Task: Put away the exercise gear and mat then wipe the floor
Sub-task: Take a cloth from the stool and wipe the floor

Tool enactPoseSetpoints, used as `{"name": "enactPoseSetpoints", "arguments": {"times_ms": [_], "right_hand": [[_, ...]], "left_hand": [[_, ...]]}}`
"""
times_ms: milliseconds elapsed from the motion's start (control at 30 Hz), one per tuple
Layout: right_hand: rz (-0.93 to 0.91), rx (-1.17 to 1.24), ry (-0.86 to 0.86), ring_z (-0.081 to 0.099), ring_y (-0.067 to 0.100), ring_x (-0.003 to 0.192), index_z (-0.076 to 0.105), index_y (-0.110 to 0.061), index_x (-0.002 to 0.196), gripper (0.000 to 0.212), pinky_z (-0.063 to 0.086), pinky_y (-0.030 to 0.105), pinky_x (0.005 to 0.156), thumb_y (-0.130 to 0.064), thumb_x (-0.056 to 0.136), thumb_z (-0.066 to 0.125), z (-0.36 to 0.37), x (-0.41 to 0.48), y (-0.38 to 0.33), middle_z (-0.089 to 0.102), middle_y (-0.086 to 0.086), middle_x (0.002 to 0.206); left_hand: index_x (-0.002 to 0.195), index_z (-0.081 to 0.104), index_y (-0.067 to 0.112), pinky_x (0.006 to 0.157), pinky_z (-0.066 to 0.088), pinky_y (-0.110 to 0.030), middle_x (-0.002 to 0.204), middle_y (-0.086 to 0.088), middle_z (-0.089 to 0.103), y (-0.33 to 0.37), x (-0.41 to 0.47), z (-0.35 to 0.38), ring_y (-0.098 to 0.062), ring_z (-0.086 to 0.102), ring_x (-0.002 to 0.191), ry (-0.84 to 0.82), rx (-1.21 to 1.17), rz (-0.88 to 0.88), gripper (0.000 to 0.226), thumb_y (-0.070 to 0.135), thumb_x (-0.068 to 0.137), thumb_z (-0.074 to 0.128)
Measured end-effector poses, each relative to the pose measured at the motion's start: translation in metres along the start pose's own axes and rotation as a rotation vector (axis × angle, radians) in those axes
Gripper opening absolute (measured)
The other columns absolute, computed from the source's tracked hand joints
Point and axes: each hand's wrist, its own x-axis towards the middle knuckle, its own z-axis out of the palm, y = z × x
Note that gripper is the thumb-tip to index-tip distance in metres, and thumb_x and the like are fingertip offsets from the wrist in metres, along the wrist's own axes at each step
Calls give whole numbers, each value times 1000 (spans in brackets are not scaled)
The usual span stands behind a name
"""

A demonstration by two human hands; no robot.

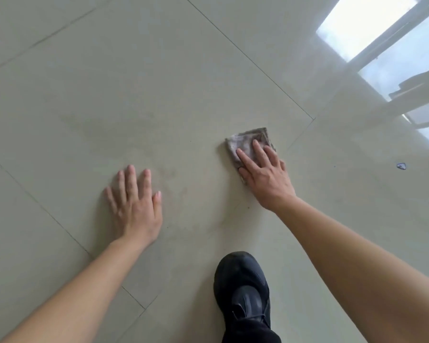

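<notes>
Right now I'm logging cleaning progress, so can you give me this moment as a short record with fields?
left hand: flat on the tile floor, fingers straight, holding nothing
right hand: straight fingers pressing the cloth down
cloth: greyish, folded, lying on the floor under the right hand
smudges: faint marks between the two hands
black shoe: planted on the floor below the hands
small bluish object: on the floor to the right, too small to identify
gear and mat: none in view

A black shoe (pixel 242 285) sits well apart from a small bluish scrap (pixel 401 166).
</notes>
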Motion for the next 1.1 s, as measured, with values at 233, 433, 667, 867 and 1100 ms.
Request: {"name": "enactPoseSetpoints", "arguments": {"times_ms": [233,433,667,867,1100], "right_hand": [[176,179,4,41,31,124,40,-24,151,61,39,33,103,-4,95,53,-4,-37,-69,38,3,157],[8,180,19,47,26,111,47,-32,141,41,45,35,75,-15,104,41,-154,-73,-88,55,-5,139],[78,193,62,46,26,121,48,-29,143,38,42,35,81,-28,107,36,-383,-179,-63,54,-3,143],[73,238,73,48,27,118,50,-27,140,36,47,39,82,-27,106,37,-488,-221,-18,56,-3,140],[19,300,23,49,25,112,49,-27,139,36,40,35,77,-25,106,36,-521,-194,109,55,-3,139]], "left_hand": [[149,38,17,117,21,-48,162,-8,20,7,-19,-56,-29,21,147,-277,43,25,54,41,102,28],[145,44,11,111,29,-54,156,-16,33,40,-62,-208,-36,34,141,-168,30,101,63,45,95,25],[147,39,9,111,32,-52,157,-17,30,119,-112,-417,-36,33,141,-125,-46,133,56,40,101,31],[148,38,12,110,32,-52,158,-16,28,203,-136,-523,-35,34,141,-144,23,187,67,48,95,17],[149,35,12,112,28,-52,160,-15,24,363,-102,-529,-33,29,144,-136,51,81,64,47,97,21]]}}
